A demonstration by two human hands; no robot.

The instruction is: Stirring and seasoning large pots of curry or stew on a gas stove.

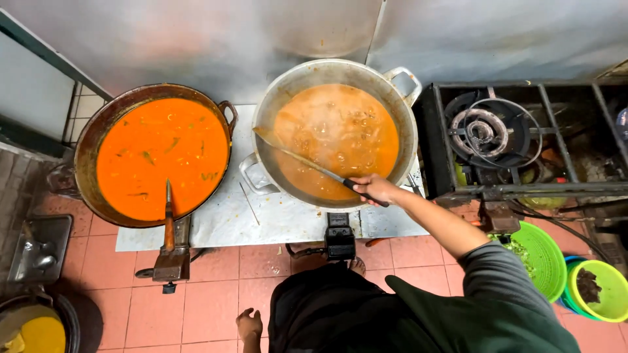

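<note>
My right hand (pixel 374 189) grips the dark handle of a long metal spatula (pixel 304 161). Its blade dips into a bubbling brown-orange curry in a large grey wok (pixel 409 124) in the middle. My sleeve reaches in from the lower right. My left hand (pixel 248 325) hangs low beside my dark apron, fingers loose, holding nothing. A darker wok (pixel 88 134) on the left holds smooth orange sauce (pixel 163 153) with green bits. A wooden-handled spatula (pixel 169 222) rests in it at the near rim.
An unlit gas burner (pixel 484 127) in a black frame stands at the right. A green colander (pixel 546 261) and a yellow-green bowl (pixel 598 287) sit on the tiled floor below it. A metal tray (pixel 39 248) and a pot of yellow liquid (pixel 39 333) lie at the lower left.
</note>
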